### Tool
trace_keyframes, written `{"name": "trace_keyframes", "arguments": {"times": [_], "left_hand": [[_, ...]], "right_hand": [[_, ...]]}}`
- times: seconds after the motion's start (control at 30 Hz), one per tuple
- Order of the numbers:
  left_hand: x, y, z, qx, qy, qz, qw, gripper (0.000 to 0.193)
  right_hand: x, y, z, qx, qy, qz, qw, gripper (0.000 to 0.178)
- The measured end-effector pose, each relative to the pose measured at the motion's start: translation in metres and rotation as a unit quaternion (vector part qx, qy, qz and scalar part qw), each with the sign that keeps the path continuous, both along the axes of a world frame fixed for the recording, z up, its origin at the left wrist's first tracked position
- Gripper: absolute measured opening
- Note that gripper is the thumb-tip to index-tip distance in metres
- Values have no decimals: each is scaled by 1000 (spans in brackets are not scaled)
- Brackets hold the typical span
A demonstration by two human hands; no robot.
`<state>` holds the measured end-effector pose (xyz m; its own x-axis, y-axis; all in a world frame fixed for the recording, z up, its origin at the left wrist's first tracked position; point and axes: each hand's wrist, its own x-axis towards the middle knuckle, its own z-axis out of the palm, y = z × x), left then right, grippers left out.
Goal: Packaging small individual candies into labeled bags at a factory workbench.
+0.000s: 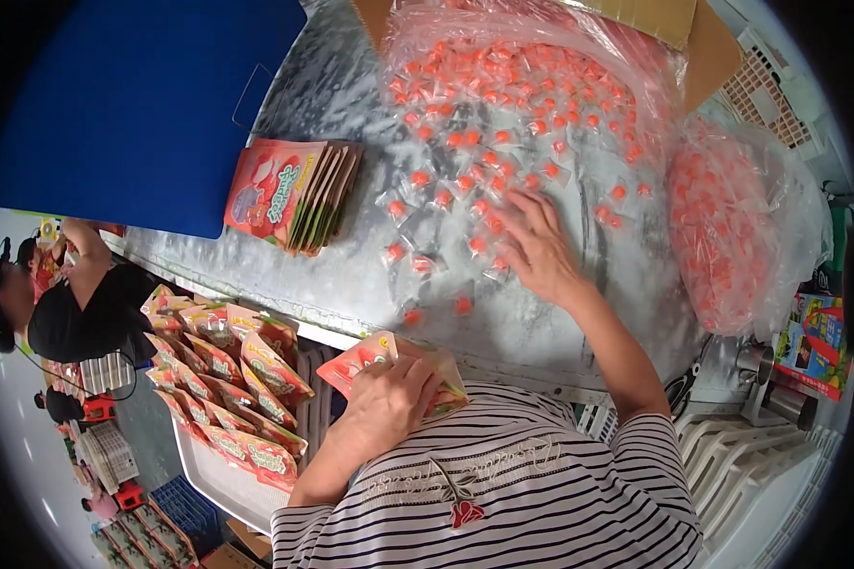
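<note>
My left hand (386, 403) is closed on a red and pink candy pouch (356, 365) at the table's near edge, close to my striped shirt. Whether the pouch's mouth is open cannot be made out. On the metal tabletop (531, 327), my right hand (544, 248) lies palm down with its fingers stretched out. Under and beside its fingertips are orange-red candies (443, 198), each in a clear wrapper. More of them spill from a large clear plastic bag (650, 76) at the far side. A stack of flat pouches (275, 190) rests at the left.
Filled pouches stand in rows in a white tray (228, 488) at the lower left. A blue panel (133, 104) covers the far left. Another clear bag of candies (726, 228) sits at the right, above stacked white plastic crates (740, 465). A person (86, 294) works at the left.
</note>
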<state>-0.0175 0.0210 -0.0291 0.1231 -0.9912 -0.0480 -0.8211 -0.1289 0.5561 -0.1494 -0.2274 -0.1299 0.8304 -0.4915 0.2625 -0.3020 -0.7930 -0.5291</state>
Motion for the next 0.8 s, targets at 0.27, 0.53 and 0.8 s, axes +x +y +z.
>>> {"name": "trace_keyframes", "arguments": {"times": [0.27, 0.53, 0.8], "left_hand": [[0, 5, -4, 6, 2, 29, 1000, 12], [5, -2, -6, 0, 18, 6, 1000, 13], [2, -1, -4, 17, 1, 7, 1000, 14]], "right_hand": [[-37, 28, -17, -36, 46, -17, 998, 44], [-90, 10, -2, 150, -171, -216, 949, 27], [-113, -5, -9, 240, -189, -242, 921, 27]]}}
